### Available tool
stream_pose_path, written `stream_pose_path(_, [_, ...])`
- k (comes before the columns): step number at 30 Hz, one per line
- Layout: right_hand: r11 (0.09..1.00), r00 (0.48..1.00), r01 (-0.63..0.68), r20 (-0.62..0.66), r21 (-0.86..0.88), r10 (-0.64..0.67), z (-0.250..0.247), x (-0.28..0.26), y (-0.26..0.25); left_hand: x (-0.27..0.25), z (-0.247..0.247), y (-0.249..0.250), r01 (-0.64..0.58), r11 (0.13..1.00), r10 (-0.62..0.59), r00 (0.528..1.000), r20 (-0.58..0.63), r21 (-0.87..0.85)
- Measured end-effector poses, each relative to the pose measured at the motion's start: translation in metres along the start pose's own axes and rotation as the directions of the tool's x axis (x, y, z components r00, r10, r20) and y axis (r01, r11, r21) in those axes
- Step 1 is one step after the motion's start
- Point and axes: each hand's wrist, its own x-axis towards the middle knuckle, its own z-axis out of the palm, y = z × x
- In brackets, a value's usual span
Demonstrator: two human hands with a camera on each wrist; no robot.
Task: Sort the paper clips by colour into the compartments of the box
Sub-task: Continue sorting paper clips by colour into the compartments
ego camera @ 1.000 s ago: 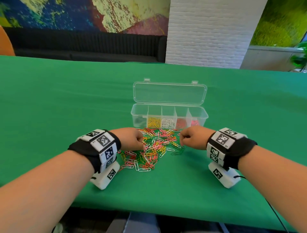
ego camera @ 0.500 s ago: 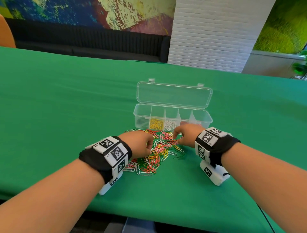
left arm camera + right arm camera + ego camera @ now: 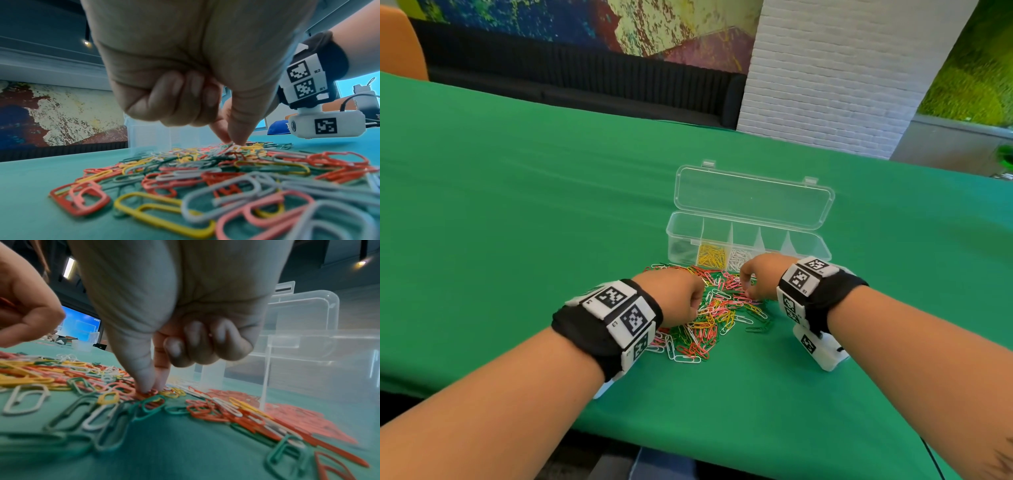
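Green cloth covered the long table (image 3: pixel 517 205) where we worked, a painted wall and white brick pillar behind it. Our right hand (image 3: pixel 760 277) had thumb and forefinger (image 3: pixel 144 376) pressed together on a small red wire paper clip (image 3: pixel 151 391) at the far right edge of the loose heap of coloured paper clips (image 3: pixel 709 315), the other three fingers curled into the palm. Our left hand (image 3: pixel 674 298) mirrored it at the heap's left-centre: thumb and forefinger tips (image 3: pixel 236 133) met on the top layer where white and yellow clips crossed, but we could not tell which one they had, or whether it was truly caught. Just beyond the heap, touching its far edge, stood the clear plastic five-compartment box (image 3: pixel 748 240) with its lid raised; yellow clips filled the second compartment from the left, white ones the third, and a red mass showed through the wall nearest our right wrist. We judged that the right hand lay closer to the box, its compartments ahead of and slightly right of those fingers.
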Motion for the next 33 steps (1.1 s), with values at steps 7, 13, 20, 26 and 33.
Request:
stream_pose_path(7, [0.999,0.999,0.04,0.021,-0.015,-0.04,0.008,-0.013,0.015,0.002,0.0,-0.001,0.002,1.0,-0.003,1.0,0.025,0.012])
stream_pose_path(13, [0.998,0.998,0.034,-0.045,0.056,-0.032,0.005,-0.014,0.019,0.004,0.0,0.0,-0.002,1.0,0.001,0.999,0.033,0.007])
stream_pose_path(20, [0.974,1.0,0.002,0.006,0.225,-0.004,0.004,-0.021,0.032,0.007,0.001,-0.002,0.005,1.0,-0.005,0.999,0.04,0.003])
stream_pose_path(26, [0.927,0.993,-0.118,0.057,0.356,0.104,0.012,-0.035,0.05,0.012,-0.009,0.001,-0.011,1.0,0.011,0.997,0.078,0.006])
stream_pose_path(33, [0.676,0.994,-0.092,0.03,0.731,0.103,0.021,-0.044,0.062,0.041,-0.023,0.043,-0.124,0.991,0.121,0.99,0.073,0.041])
